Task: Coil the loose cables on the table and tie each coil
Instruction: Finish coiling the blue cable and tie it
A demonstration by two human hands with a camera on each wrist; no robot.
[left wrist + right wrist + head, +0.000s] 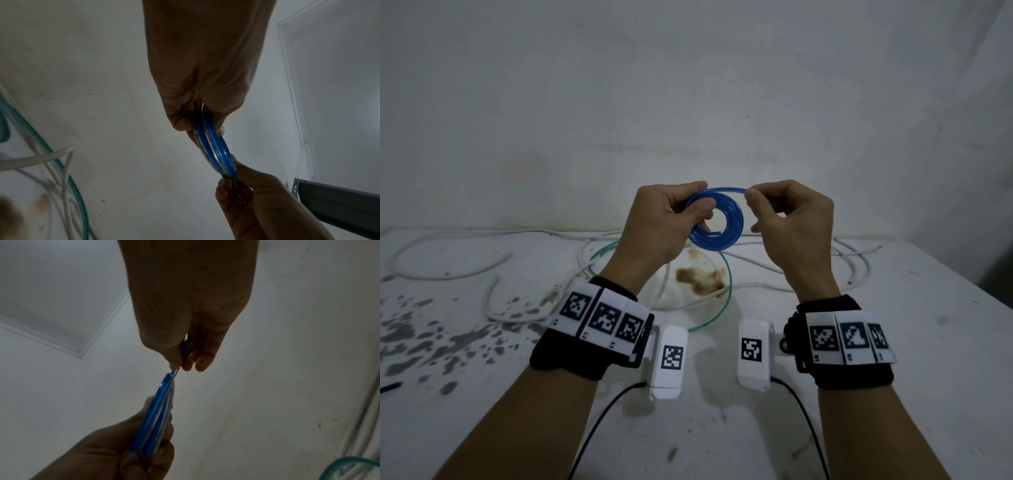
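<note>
While both hands are raised at centre frame in the head view, the blue cable coil [717,219] is held between them, clear of the desk [893,342] and roughly upright against the pale wall. It shows about 2 to 3 turns, with 1 cut end lying inside the ring at its lower left. The left hand [664,226] grips the coil's left side, thumb across the front of the turns and fingers [180,125] curled behind; the left wrist view confirms the strands clamped between thumb and fingers. The right hand [791,226] pinches the outer strand at the coil's upper right between thumb and forefinger; the remaining fingers [202,361] are curled loosely beside it, and the right wrist view shows the blue strand running into that pinch.

On the desk, below and behind the hands, loose white cables [448,270] lie in wide loops from left of frame to right of frame, uncoiled. A green cable [727,284] forms 1 open loop at centre, passing around a brown stain [698,277]. Dark speckled marks cover the lower left of the desk surface. Both wrists carry black bands with printed marker tags
</note>
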